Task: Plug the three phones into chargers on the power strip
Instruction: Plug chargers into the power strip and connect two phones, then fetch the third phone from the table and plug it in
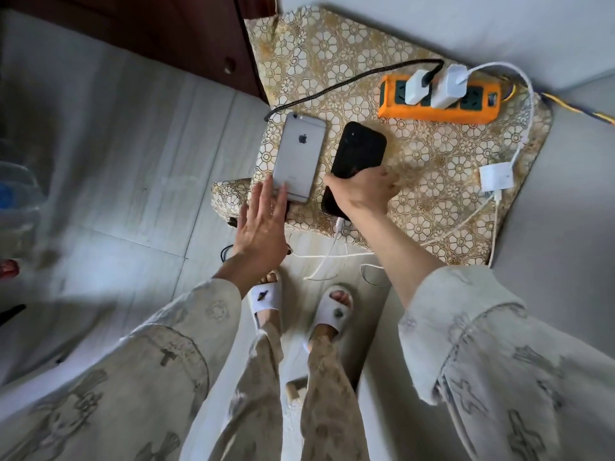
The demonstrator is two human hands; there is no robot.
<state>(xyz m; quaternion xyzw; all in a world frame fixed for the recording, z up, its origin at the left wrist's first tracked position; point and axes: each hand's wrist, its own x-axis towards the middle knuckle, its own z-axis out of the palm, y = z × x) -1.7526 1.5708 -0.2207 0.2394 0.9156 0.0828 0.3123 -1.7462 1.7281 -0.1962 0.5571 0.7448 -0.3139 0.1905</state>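
On the gold floral-patterned cloth surface (432, 154) we see an orange power strip (439, 103) at the far edge, with two white charger bricks (447, 86) plugged in. Silver phone (299, 156) lies face down at the near-left edge; our left hand (263, 224) is spread, straight fingertips touching its near end. Right hand (361, 191) grips the black phone (357, 161) around its lower half, white cable (336, 241) running from its bottom end. Black braided cable (332, 86) runs from one brick toward the silver phone. Third phone: can't tell where.
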